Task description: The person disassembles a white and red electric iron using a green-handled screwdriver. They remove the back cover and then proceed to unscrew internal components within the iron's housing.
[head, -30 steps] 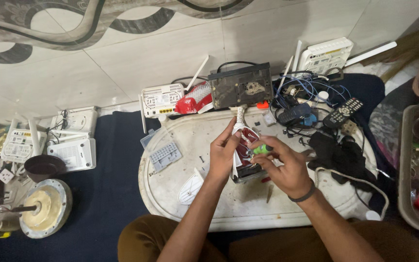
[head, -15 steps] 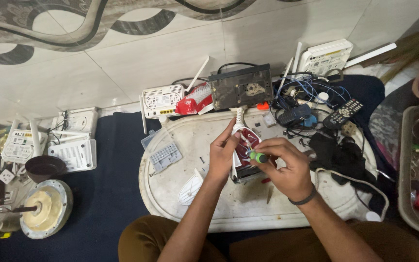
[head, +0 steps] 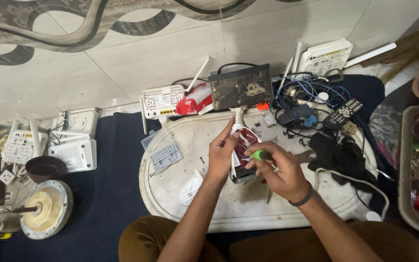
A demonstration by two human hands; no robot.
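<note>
I am holding the red iron steady with my left hand, fingers wrapped round its side, over the white tray. My right hand is gripping a green-handled screwdriver, its tip touching the iron.

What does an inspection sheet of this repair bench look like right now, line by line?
Surface: white oval tray table, stained, standing on a dark blue mat.
Job's things: red and white clothes iron held upright on the tray; green-handled screwdriver set against it.
Clutter: small keypad panel, white cover piece, black remote control, black open-cased device.
Grippers: left hand grips the iron's side; right hand holds the screwdriver.
Cables: blue and black wire tangle; white cord looping at the tray's right.
Surroundings: white routers at left, round motor part, tiled floor.
</note>
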